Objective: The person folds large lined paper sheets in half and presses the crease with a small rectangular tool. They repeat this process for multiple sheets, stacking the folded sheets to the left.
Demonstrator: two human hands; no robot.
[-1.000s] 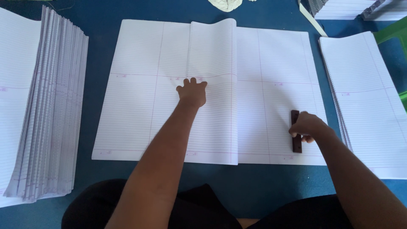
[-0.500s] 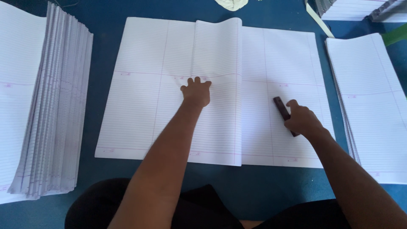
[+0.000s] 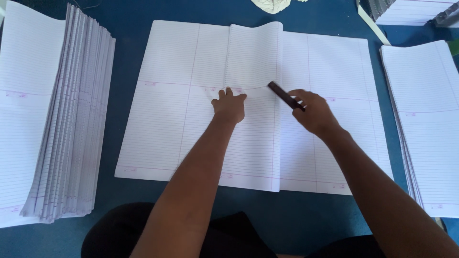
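Note:
A large ruled white sheet (image 3: 167,119) lies spread on the blue table, with a folded-over flap (image 3: 253,57) down its middle. My left hand (image 3: 229,106) presses flat on the flap near its centre, fingers pointing away from me. My right hand (image 3: 313,112) grips a short dark flat stick (image 3: 282,94), whose tip rests at the flap's right fold edge.
A thick fanned stack of ruled sheets (image 3: 52,119) lies at the left. Another stack (image 3: 428,119) sits at the right, and more paper (image 3: 411,9) at the far right corner. A crumpled scrap (image 3: 271,5) lies at the top edge. The blue table (image 3: 129,33) surrounds them.
My right hand has carried the dark stick from the sheet's lower right up and leftward to the fold edge. My left hand has stayed pressed on the flap.

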